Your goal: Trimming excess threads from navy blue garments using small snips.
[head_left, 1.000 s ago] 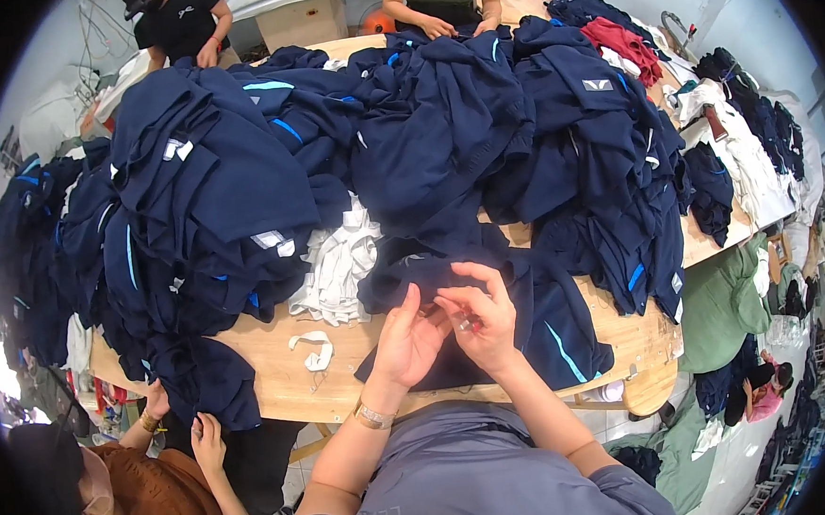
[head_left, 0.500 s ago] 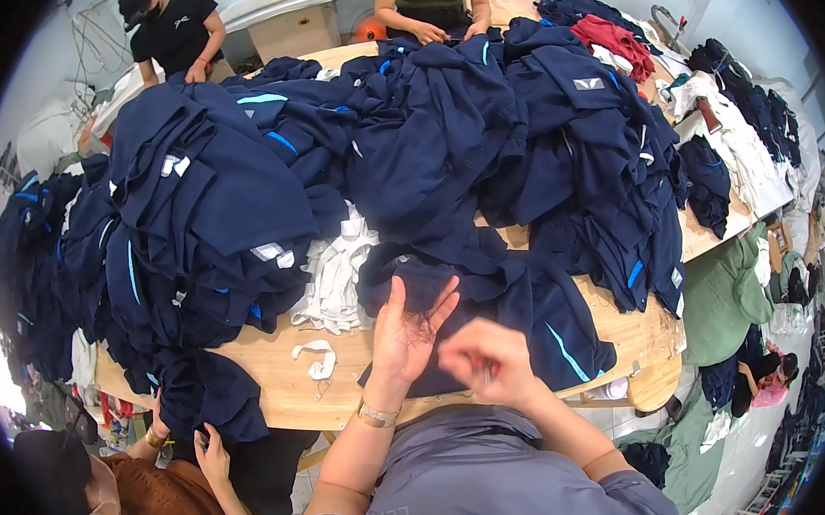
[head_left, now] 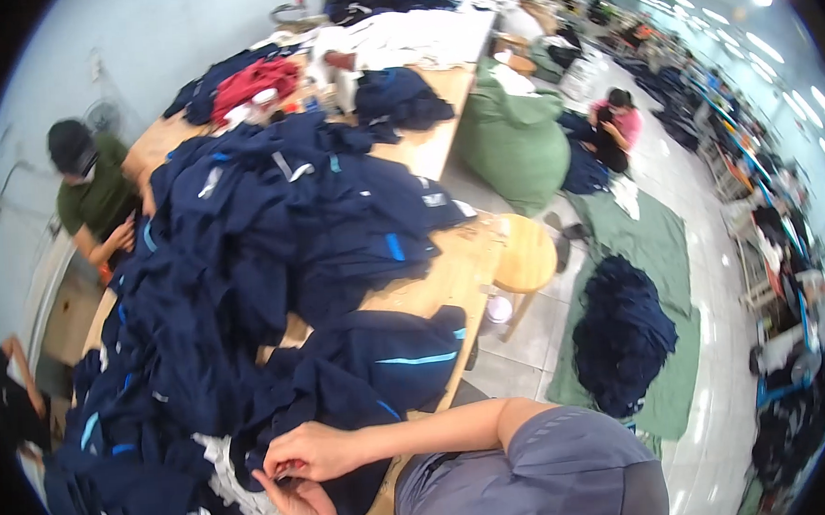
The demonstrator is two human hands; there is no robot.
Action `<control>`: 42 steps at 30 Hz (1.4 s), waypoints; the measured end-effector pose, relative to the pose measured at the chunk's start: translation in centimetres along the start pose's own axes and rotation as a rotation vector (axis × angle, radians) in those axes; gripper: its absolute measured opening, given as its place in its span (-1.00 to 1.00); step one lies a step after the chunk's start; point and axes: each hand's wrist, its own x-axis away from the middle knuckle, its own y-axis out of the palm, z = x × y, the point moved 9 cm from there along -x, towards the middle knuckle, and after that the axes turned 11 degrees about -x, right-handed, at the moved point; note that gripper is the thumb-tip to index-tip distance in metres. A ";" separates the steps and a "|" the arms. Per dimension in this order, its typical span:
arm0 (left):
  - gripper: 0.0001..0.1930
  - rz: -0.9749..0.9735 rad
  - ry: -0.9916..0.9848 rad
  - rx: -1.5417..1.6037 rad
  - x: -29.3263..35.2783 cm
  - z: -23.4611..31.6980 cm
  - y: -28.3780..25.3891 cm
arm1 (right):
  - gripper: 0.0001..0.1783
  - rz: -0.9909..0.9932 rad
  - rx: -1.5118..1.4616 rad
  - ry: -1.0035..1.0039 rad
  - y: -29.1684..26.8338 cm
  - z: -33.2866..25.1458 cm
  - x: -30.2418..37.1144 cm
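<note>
My right hand (head_left: 316, 452) is closed in a pinch, and a sliver of something small and shiny shows under its fingers; its kind is hidden. Just below it my left hand (head_left: 303, 507) has its palm turned up and its fingers stretched out, the tips touching or nearly touching the right fingers. Both hands are over a navy garment (head_left: 348, 361) with light-blue trim lying along the table's near edge. White fabric strips (head_left: 230, 486) lie beside my hands. Whether dark threads are still on my left palm cannot be made out.
Navy garments (head_left: 211, 213) pile high along the wooden table (head_left: 474, 254). A person in green (head_left: 97, 196) stands across it. At the right are a round stool (head_left: 524, 255), a full green sack (head_left: 514, 143) and a navy heap (head_left: 625, 334) on a green floor sheet.
The view has swung right, bringing the floor and the rest of the workshop in. My right hand has come over the left palm, where dark threads lay before; the two hands now meet.
</note>
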 end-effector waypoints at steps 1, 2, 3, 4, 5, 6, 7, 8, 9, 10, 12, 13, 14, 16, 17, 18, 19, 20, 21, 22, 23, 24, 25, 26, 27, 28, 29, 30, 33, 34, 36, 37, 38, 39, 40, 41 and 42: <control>-0.67 -0.030 -0.025 0.019 -0.6 -0.4 -0.1 | -0.88 0.018 -0.047 0.025 0.0 0.3 0.2; -0.65 -0.079 0.014 0.001 -0.7 -0.1 0.4 | -0.93 0.042 -0.167 0.091 0.0 0.6 0.2; -0.62 -0.126 0.057 -0.016 -0.9 0.2 0.9 | -0.92 0.038 -0.358 0.227 0.1 1.3 0.8; -0.62 -0.135 0.050 -0.020 -0.9 0.3 1.0 | -0.93 0.039 -0.468 0.256 0.6 1.6 1.0; -0.58 -0.096 0.054 -0.090 -1.0 0.5 0.7 | -0.92 0.036 -0.580 0.284 1.4 2.0 1.3; -0.55 -0.056 0.060 -0.159 -1.1 0.6 0.3 | -0.93 0.007 -0.556 0.307 2.2 2.3 1.8; -0.49 0.060 0.046 -0.137 -1.0 0.7 -1.2 | -0.95 -0.009 -0.459 0.210 2.5 1.0 1.9; -0.47 0.019 0.209 -0.256 -0.1 2.0 0.7 | -0.93 -0.062 -0.300 0.144 3.1 0.0 2.2; -0.43 -0.018 0.374 -0.375 0.8 3.2 2.7 | -0.91 -0.116 -0.143 0.079 3.6 -0.8 2.6; -0.43 -0.006 0.381 -0.380 0.4 4.0 2.8 | -0.87 -0.267 -0.019 0.079 5.0 -1.6 3.1; -0.36 0.213 0.078 0.129 -1.4 3.5 -0.6 | -0.78 -0.535 -0.050 0.181 7.2 -2.1 4.6; -0.34 0.293 0.049 0.141 -1.6 3.2 -1.6 | -0.74 -0.615 -0.084 0.167 7.8 -2.9 5.4; -0.33 0.141 -0.041 0.220 -1.5 3.0 -0.2 | -0.70 -0.600 -0.149 0.181 7.4 -2.8 5.9; -0.37 0.054 -0.100 0.269 -1.1 2.9 1.6 | -0.61 -0.614 -0.259 0.373 5.5 -2.4 5.6; -0.41 0.119 -0.084 0.247 -1.2 2.5 1.7 | -0.54 -0.643 -0.286 0.553 4.3 -1.8 5.4; -0.50 0.163 -0.042 0.140 -1.4 2.2 1.6 | -0.54 -0.493 -0.186 0.573 2.2 -0.7 5.0; -0.58 0.198 -0.025 0.027 -1.8 1.8 2.0 | -0.59 -0.310 -0.204 0.580 -0.2 -0.8 4.0; -0.65 0.196 -0.032 0.052 -1.6 1.7 2.5 | -0.65 -0.173 -0.176 0.631 -2.0 -0.2 3.6; -0.71 0.181 -0.041 0.080 -1.3 1.7 3.1 | -0.68 -0.101 -0.070 0.536 -3.3 -0.3 3.0; -0.74 0.188 -0.021 0.080 -1.0 1.8 3.4 | -0.70 -0.026 -0.048 0.462 -4.4 0.0 3.0; -0.77 0.183 -0.007 0.080 -0.9 1.8 3.6 | -0.72 0.092 -0.193 0.449 -5.1 0.6 3.1; -0.75 0.175 0.008 0.079 -0.6 2.1 3.3 | -0.71 0.056 -0.051 0.390 -5.3 0.2 2.5; -0.71 0.153 0.007 0.078 -0.6 2.1 3.3 | -0.69 0.042 0.067 0.368 -5.3 -0.1 2.0; -0.71 0.154 0.018 0.068 -0.4 2.3 3.3 | -0.70 0.021 0.187 0.290 -4.9 -0.7 1.4; -0.71 0.167 0.030 0.070 -0.2 2.4 3.0 | -0.70 0.004 0.308 0.209 -4.6 -1.2 0.9; -0.71 0.165 0.031 0.061 -0.1 2.3 2.8 | -0.70 -0.001 0.304 0.208 -4.3 -1.0 0.7; -0.71 0.161 0.029 0.053 -0.1 2.1 2.8 | -0.71 -0.004 0.424 0.143 -3.9 -1.3 0.5; -0.72 0.180 0.035 0.030 -0.1 2.2 2.9 | -0.72 -0.005 0.546 0.078 -3.6 -1.5 0.3; -0.72 0.183 0.064 -0.017 0.0 2.2 2.8 | -0.74 0.016 0.657 -0.041 -3.1 -1.7 0.0; -0.72 0.183 0.065 -0.015 0.0 2.2 2.9 | -0.74 0.015 0.658 -0.041 -3.0 -1.7 -0.1; -0.73 0.212 0.090 -0.066 0.2 2.3 2.9 | -0.74 -0.012 0.672 0.013 -2.8 -1.2 0.0; -0.73 0.212 0.091 -0.066 0.2 2.2 2.9 | -0.74 -0.012 0.672 0.012 -2.8 -1.2 0.0; -0.74 0.216 0.094 -0.072 0.3 2.1 2.8 | -0.73 -0.018 0.679 0.008 -2.7 -1.2 0.0; -0.75 0.220 0.097 -0.079 0.4 2.0 2.7 | -0.71 -0.023 0.685 0.005 -2.7 -1.2 0.0; -0.75 0.219 0.097 -0.079 0.3 1.8 2.6 | -0.71 -0.023 0.686 0.005 -2.6 -1.2 0.0; -0.76 0.235 0.109 -0.087 0.4 1.8 2.4 | -0.72 -0.014 0.673 0.017 -2.7 -1.2 0.0; -0.77 0.251 0.122 -0.096 0.4 1.8 2.3 | -0.73 -0.006 0.660 0.029 -2.8 -1.2 -0.1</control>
